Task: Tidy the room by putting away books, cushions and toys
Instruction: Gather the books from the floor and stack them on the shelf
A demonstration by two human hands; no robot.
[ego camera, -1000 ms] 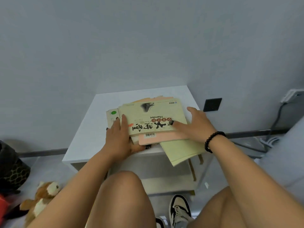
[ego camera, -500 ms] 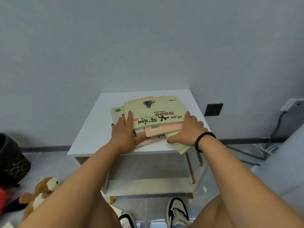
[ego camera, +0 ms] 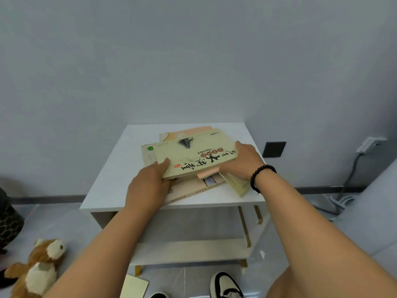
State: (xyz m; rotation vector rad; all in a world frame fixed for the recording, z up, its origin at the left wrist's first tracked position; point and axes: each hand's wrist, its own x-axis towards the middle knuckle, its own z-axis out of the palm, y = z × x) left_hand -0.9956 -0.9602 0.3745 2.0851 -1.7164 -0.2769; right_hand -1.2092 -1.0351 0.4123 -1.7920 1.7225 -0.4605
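Stack of books [ego camera: 193, 168] sits on white side table [ego camera: 111, 168], between both hands. Left hand [ego camera: 148, 186] grips the stack's near-left edge, thumb on top of the pale green Hamlet book [ego camera: 189, 155], fingers curled under. Right hand [ego camera: 242, 160] clasps the stack's right edge; bead bracelet [ego camera: 261, 176] on that wrist. Pink book [ego camera: 207, 174] pokes out below the top one. Plush toy [ego camera: 40, 267] lies on floor, well left of and below left hand. Another book [ego camera: 134, 286] on floor beneath the arms, near shoe [ego camera: 225, 284].

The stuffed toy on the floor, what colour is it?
The stuffed toy is orange-brown and cream, seen in the head view.
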